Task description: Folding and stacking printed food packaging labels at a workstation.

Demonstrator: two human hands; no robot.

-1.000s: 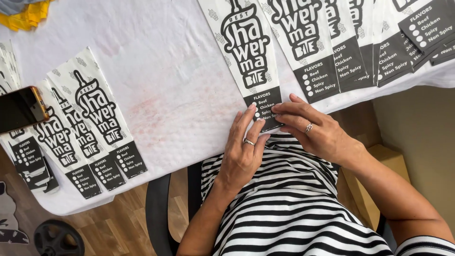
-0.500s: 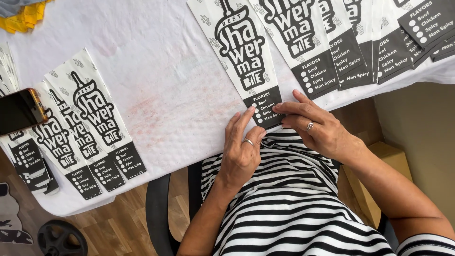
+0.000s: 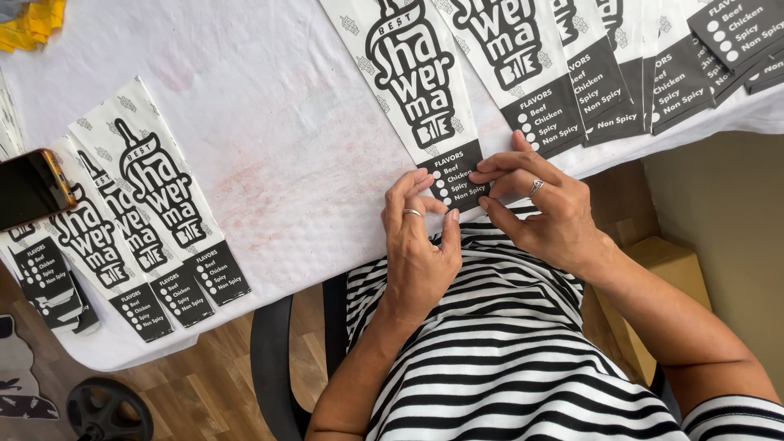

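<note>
1. The bag [image 3: 425, 106] in hand is a long, flat white paper sleeve with black print. It lies on the table [image 3: 269, 139], its dark bottom end at the near edge, just in front of my striped shirt [image 3: 506, 351].
2. My left hand [image 3: 420, 245] meets that bottom end from the left. Its fingers [image 3: 408, 189] are curled together, the tips pressing the bag's lower left corner. A ring sits on one finger.
3. My right hand [image 3: 543, 212] comes in from the right. Its fingers [image 3: 498, 167] are slightly fanned, the upper ones lying flat across the dark end and the lowest curling beneath the edge. It also wears a ring. Whether either thumb pinches the paper, I cannot tell.
4. More bags [image 3: 604, 65] of the same kind lie overlapped in a row to the right, just beside the handled one.
5. A second overlapped group [image 3: 139, 212] lies well apart at the left edge of the table.
6. A dark phone [image 3: 28, 188] rests on the left group's far side.
7. Yellow cloth [image 3: 33, 20] shows at the top left corner.
8. A cardboard box [image 3: 653, 278] stands on the floor under my right forearm.
</note>
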